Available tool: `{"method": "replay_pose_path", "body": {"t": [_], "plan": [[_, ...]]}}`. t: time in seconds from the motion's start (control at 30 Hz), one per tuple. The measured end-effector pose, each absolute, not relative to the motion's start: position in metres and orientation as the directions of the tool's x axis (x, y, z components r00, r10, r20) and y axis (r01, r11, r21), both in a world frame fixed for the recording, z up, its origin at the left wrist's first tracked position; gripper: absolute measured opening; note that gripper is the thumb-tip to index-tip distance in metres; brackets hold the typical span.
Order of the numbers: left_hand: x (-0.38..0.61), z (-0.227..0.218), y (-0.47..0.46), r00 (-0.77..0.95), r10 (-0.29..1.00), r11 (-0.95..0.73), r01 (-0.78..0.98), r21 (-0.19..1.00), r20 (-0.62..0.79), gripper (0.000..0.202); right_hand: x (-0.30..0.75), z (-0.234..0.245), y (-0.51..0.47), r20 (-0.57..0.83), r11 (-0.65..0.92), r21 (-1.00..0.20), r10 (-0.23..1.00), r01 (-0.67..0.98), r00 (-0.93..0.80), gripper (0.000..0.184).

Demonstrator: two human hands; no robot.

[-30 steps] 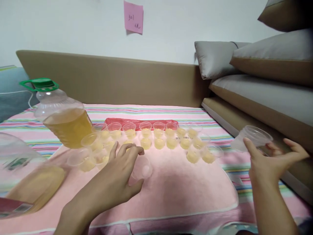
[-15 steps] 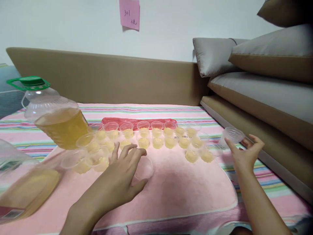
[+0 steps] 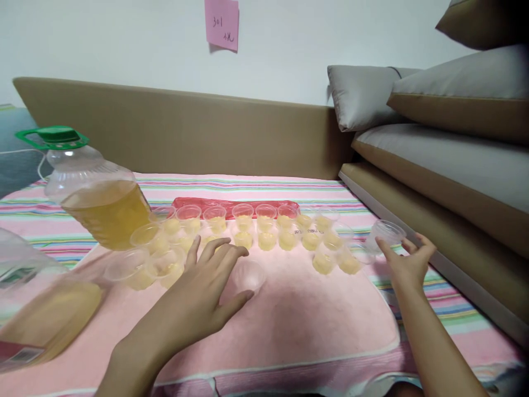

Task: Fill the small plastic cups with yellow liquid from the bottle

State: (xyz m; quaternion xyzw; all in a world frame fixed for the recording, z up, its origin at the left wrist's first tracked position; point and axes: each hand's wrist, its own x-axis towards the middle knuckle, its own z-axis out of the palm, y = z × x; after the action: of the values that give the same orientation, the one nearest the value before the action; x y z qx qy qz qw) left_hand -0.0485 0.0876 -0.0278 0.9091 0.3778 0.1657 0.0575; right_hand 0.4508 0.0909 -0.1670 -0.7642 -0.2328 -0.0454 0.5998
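My left hand [image 3: 202, 300] lies on the pink towel [image 3: 309, 314] with its fingers spread. An empty clear cup [image 3: 249, 275] stands between its thumb and forefinger, touching them or nearly so. My right hand [image 3: 407, 263] holds a second empty clear cup [image 3: 386, 234] by the rim, tilted, low over the striped sheet. This cup is just right of the rows of small cups of yellow liquid [image 3: 266, 240]. The nearest filled cups [image 3: 349, 263] stand a little to its left.
A big oil bottle with a green cap [image 3: 99, 207] stands at the left behind several cups. Another bottle of yellow liquid [image 3: 39, 311] lies tilted at the near left. A red strip [image 3: 235, 202] lies behind the cups. Sofa cushions [image 3: 446, 165] rise on the right.
My right hand has moved down and forward with its cup, to the right end of the cup rows. My left hand has eased back, so the empty cup by it shows more.
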Motion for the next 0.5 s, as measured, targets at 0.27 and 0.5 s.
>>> {"method": "replay_pose_path", "body": {"t": [0.27, 0.5], "plan": [[-0.058, -0.018, 0.094, 0.608, 0.649, -0.742, 0.638, 0.204, 0.458, 0.014, 0.449, -0.166, 0.085, 0.364, -0.143, -0.895, 0.315, 0.423, 0.876, 0.100], [-0.062, -0.002, 0.086, 0.537, 0.710, -0.675, 0.704, 0.221, 0.455, 0.009, 0.448, -0.153, 0.085, 0.403, -0.070, -0.898, 0.271, 0.435, 0.874, 0.107]]}}
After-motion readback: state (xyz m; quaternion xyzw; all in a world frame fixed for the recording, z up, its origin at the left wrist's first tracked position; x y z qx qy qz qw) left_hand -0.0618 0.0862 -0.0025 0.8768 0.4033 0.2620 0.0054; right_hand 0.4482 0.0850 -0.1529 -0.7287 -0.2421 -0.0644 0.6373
